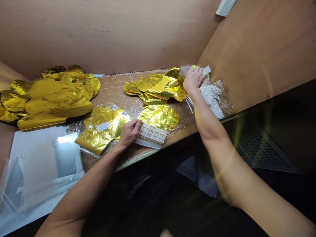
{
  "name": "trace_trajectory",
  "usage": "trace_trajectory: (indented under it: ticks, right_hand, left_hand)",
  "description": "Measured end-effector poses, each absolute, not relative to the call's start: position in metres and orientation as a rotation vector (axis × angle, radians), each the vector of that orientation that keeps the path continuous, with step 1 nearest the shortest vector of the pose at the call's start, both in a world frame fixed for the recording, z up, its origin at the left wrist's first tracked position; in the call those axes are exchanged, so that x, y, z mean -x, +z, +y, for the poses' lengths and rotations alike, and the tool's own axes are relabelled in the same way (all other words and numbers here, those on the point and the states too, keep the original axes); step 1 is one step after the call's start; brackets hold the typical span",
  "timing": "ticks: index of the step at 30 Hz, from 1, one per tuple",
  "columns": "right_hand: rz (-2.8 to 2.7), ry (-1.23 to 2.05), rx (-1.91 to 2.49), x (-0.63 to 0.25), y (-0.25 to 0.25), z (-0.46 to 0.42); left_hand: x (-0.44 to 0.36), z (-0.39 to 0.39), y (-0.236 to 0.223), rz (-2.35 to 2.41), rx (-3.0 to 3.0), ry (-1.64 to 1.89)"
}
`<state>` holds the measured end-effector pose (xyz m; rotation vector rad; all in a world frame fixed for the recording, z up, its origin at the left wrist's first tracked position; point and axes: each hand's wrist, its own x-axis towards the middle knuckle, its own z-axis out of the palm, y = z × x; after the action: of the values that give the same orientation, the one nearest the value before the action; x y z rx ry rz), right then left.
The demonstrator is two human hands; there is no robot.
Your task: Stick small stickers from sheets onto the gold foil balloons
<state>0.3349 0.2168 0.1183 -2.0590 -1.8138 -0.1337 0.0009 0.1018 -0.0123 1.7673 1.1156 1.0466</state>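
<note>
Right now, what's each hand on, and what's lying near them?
Left hand at edge of sticker sheet. Right hand at white card. Gold foil balloon lying between them.

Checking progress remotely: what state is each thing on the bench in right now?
Left hand: resting on the CE label sheet.
Right hand: closed around a white card.
CE label sheet: flat on the wooden bench.
Bagged gold foil balloon: flat, white label on it.
Central gold foil balloons: loose, crumpled.
Left gold foil balloons: heaped, creased.

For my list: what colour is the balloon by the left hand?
Shiny gold balloon, head view.
</note>
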Motion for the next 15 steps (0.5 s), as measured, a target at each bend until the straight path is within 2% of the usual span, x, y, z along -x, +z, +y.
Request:
trace_trajectory:
  ticks: [1, 3, 6, 10, 15]
  right_hand:
    - [-1.799, -0.133, 1.998, -0.327, 0.116, 0.21]
    - [-1.91, 0.096, 1.795, -0.297, 0.102, 0.181]
    - [-2.207, 0.647, 1.423, -0.239, 0.066, 0.121]
    - [-2.141, 0.567, 1.374, -0.199, 0.03, 0.078]
    - [-2.14, 0.266, 1.367, -0.204, 0.022, 0.078]
  left_hand:
    - [-0.001, 0.102, -0.01, 1.119, -1.738, 1.051]
    - [-0.002, 0.102, -0.008, 1.118, -1.703, 1.048]
    - [-0.001, 0.103, -0.009, 1.1, -1.694, 1.039]
    - [0.0, 0.103, -0.015, 1.011, -1.696, 0.992]
    - [0.0, 0.101, -0.019, 0.897, -1.699, 0.885]
